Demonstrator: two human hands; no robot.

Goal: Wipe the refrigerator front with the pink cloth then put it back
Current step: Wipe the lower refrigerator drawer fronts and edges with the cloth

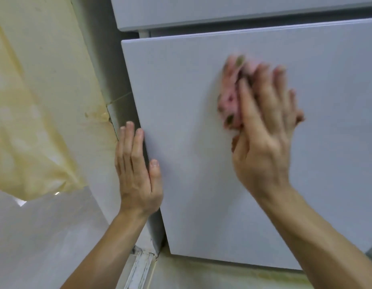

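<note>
Your right hand (264, 130) was spread flat on the fridge door (191, 174), fingers straight and splayed, pressing the pink cloth (232, 97) against the panel. The cloth was bunched under your fingers and showed past the hand's left side, with some dark green patches on it. It sat in the upper middle of the door, well in from the left edge and below the top edge. Both cloth and right hand were motion-blurred, so finer finger detail was unclear.

Your left hand (137, 163) was at the door's left edge, about halfway down. Its fingers were straight and together, lying along the side of the door, with the thumb resting on the front face just inside the edge. It held nothing.

A second door (222, 11) sat above, with a gap between the two. A yellowed wall (45, 69) with a stained, peeling patch stood left of the fridge. The floor (45, 236) was grey below it.
</note>
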